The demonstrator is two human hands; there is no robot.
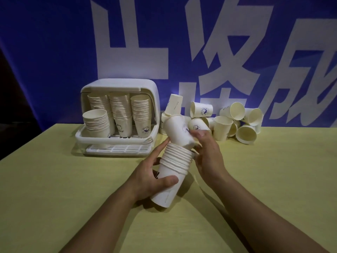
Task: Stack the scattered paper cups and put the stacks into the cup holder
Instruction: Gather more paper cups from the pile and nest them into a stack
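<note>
A: What was nearest the camera?

B: Two bare forearms reaching over the yellow desk [54,179]. The left hand [151,177] was curled around the lower part of a stack [173,167] of nested cups, thumb across its front, holding it tilted above the desk with its base toward the camera.

A: And the right hand?

B: The right hand [206,152] was closed on a single cup [179,131], fingers wrapped over its side. That cup sat crooked at the top of the stack, its closed base pointing up and away. I couldn't tell how far it had seated.

A: Where was the holder from the stack?

B: The white holder [118,117] stood beyond the stack and to its left, lid up. Three tall columns of cups stood inside along the back, and a shorter column [96,123] stood in front of them at the left, on the slotted tray.

A: Any cups loose?

B: Yes, a pile [224,121] lay beyond the stack and to its right, just beside the holder. Some stood upright, most lay on their sides with mouths toward the camera. Behind everything hung a blue banner [54,52] with large white characters.
</note>
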